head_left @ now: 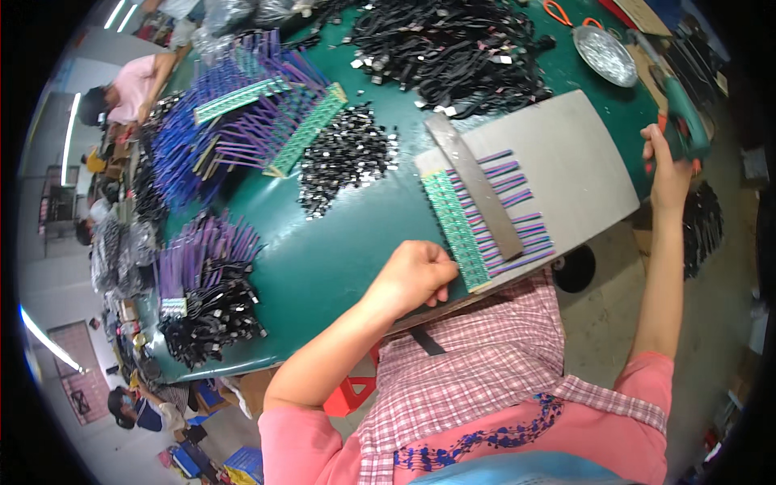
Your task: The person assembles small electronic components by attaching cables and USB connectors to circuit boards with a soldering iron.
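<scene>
A green circuit board strip (457, 230) lies on a grey flat board (578, 153), with purple, blue and black wires (529, 218) running from it to the right. Across the wires rests a flat metal bar (481, 190). My left hand (416, 275) is closed beside the strip's near end; whatever its fingers may hold is hidden. Off the grey board's right side, my right hand (669, 166) grips a green gun-shaped tool (687, 125) with orange parts.
Black connector cables (453, 52) heap at the back of the green table (323, 263). Wired board strips (242, 121), small black parts (343, 158) and another wire bundle (210, 250) lie to the left. A silver dish (605, 56) and orange-handled scissors (558, 11) sit back right. Other people work farther left.
</scene>
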A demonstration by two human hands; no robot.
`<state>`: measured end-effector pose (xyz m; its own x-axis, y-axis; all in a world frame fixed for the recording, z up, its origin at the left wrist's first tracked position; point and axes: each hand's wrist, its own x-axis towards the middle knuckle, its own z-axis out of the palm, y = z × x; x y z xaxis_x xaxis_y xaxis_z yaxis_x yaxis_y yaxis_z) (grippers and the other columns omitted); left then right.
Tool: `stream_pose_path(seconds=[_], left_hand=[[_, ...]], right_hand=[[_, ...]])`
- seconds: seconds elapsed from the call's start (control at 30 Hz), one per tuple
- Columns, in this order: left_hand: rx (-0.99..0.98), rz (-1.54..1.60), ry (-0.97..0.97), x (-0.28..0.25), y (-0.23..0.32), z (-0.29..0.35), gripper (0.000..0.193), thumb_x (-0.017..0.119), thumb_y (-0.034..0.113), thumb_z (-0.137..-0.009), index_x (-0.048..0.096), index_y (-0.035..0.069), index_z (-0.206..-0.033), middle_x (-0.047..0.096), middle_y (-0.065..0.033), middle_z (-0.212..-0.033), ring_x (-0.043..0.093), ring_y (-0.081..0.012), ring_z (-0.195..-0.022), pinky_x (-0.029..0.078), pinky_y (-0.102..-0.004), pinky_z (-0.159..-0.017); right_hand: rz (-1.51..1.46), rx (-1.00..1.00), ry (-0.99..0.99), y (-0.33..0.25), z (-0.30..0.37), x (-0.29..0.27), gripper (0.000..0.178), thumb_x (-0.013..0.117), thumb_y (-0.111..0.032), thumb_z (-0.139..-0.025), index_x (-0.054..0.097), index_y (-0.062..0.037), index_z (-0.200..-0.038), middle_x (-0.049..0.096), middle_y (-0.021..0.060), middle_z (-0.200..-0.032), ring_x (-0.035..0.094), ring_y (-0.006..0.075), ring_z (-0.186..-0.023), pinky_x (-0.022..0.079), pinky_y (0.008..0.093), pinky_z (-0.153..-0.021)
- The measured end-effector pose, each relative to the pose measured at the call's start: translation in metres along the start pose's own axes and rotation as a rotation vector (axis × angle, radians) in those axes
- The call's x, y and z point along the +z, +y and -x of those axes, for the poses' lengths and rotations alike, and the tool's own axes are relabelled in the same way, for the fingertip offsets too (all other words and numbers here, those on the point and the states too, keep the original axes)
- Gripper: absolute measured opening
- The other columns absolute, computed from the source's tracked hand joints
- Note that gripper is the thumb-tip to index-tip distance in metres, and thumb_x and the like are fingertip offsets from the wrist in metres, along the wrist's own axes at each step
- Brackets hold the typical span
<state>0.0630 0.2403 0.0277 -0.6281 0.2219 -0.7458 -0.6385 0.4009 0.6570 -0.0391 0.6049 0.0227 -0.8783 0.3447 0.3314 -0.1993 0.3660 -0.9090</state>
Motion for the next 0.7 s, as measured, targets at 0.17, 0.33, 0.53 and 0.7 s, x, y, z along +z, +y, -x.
stream_pose_path(seconds=[0.17,0.33,0.53,0.7], left_hand=[[0.03,-0.002,-0.008,-0.009,0.009,0.005,0.024,0.06,0.02,-0.088,0.063,-0.001,-0.078,0.057,-0.003,-0.056,0.051,-0.0095,-0.046,0.041,-0.0238,-0.043],[0.75,-0.566,0.976,-0.102,0.054,-0.05,0.019,0.056,0.016,-0.087,0.067,0.0,-0.088,0.064,-0.0148,-0.072,0.062,-0.0254,-0.064,0.047,-0.0369,-0.062],[0.538,-1.191,1.241,-0.152,0.075,-0.133,0.015,0.058,0.017,-0.081,0.061,0.003,-0.078,0.059,-0.0148,-0.091,0.06,-0.0339,-0.084,0.05,-0.0448,-0.073],[0.582,-1.134,1.19,-0.143,0.077,-0.141,0.007,0.058,0.011,-0.076,0.06,0.004,-0.076,0.057,-0.0148,-0.086,0.059,-0.0332,-0.083,0.051,-0.0449,-0.07]], right_hand=[[-0.038,0.066,-0.014,-0.008,-0.006,0.004,0.032,0.061,-0.012,-0.086,0.056,0.0004,-0.115,0.058,0.0022,-0.077,0.044,0.0037,-0.056,0.032,0.0182,-0.048],[-0.1,0.004,-0.005,-0.034,0.027,0.005,0.032,0.06,-0.01,-0.087,0.054,0.0021,-0.116,0.055,0.0032,-0.076,0.044,0.0054,-0.057,0.035,0.0192,-0.052],[-0.155,0.104,-0.076,-0.04,0.068,0.012,0.033,0.062,-0.015,-0.087,0.056,-0.0007,-0.116,0.055,0.0003,-0.079,0.048,0.0047,-0.061,0.035,0.0186,-0.05],[-0.144,0.201,-0.087,-0.041,0.091,0.001,0.032,0.06,-0.009,-0.087,0.053,0.0009,-0.117,0.056,0.0041,-0.081,0.05,0.0066,-0.061,0.04,0.0197,-0.054]])
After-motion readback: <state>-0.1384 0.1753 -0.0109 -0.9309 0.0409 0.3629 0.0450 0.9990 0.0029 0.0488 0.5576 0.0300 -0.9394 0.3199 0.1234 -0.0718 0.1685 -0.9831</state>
